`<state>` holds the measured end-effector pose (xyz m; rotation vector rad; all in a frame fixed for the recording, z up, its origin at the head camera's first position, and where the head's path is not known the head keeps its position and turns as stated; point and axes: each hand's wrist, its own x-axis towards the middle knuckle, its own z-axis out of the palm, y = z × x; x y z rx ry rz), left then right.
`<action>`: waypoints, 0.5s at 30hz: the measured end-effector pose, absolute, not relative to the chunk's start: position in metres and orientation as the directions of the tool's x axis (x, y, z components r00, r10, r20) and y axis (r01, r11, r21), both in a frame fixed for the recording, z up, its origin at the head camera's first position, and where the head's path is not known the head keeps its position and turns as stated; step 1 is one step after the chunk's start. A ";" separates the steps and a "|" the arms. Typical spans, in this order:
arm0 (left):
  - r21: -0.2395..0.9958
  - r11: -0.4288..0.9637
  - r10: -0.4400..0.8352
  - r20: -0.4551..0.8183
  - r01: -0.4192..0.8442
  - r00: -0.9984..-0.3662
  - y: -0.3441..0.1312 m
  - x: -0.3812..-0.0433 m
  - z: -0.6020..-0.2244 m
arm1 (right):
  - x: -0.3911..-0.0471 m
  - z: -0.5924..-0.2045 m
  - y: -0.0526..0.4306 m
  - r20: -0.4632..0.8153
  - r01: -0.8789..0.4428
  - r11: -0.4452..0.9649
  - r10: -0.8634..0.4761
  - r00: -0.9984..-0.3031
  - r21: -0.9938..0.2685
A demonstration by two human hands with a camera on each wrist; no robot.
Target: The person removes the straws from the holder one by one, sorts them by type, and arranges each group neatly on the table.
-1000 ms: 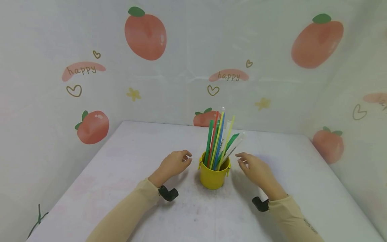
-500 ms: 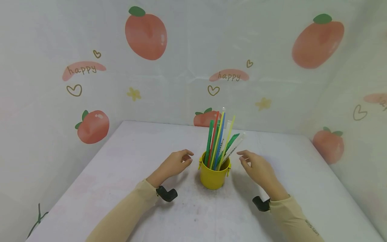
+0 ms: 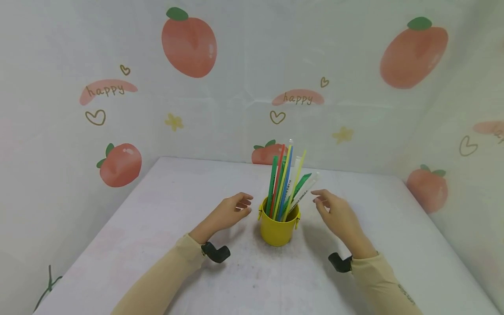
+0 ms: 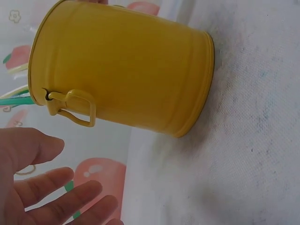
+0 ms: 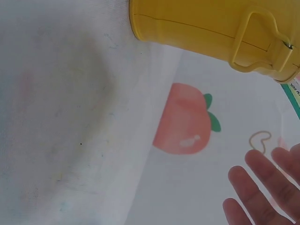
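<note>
A small yellow bucket (image 3: 277, 232) with side handles stands upright on the table in the head view. Several thin sticks (image 3: 283, 183) in green, red, yellow, blue and white rise from it; some carry printed lettering, and what they are I cannot tell. My left hand (image 3: 230, 211) hovers just left of the bucket, fingers loosely bent and holding nothing. On the other side my right hand (image 3: 337, 214) hangs in the air, apart from bucket and sticks. Both wrist views show the yellow bucket (image 4: 122, 65) near relaxed, spread fingers (image 5: 262, 187).
The table (image 3: 157, 271) has a pale cloth with faint stains. Behind and at the sides hangs a white curtain (image 3: 244, 57) printed with red fruit and "happy". A dark green cord (image 3: 50, 284) lies at the lower left edge. Black cameras (image 3: 215, 252) sit on both wrists.
Both hands have risen slightly; the left has shifted a little right, the right a little farther from the bucket. Bucket and sticks have stayed in place.
</note>
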<state>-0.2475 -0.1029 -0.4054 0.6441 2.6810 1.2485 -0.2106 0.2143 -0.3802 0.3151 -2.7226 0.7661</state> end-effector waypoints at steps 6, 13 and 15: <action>0.792 0.518 0.448 0.070 0.322 -0.891 -0.103 -0.247 -0.404 | -0.210 -0.379 0.213 0.360 -0.298 0.809 -0.115 -0.926 -0.506; 0.831 0.465 0.464 0.065 0.305 -0.884 -0.102 -0.246 -0.404 | -0.209 -0.377 0.213 0.397 -0.329 0.774 -0.110 -0.911 -0.540; 0.848 0.441 0.470 0.061 0.294 -0.881 -0.101 -0.246 -0.404 | -0.208 -0.376 0.213 0.399 -0.330 0.766 -0.105 -0.911 -0.552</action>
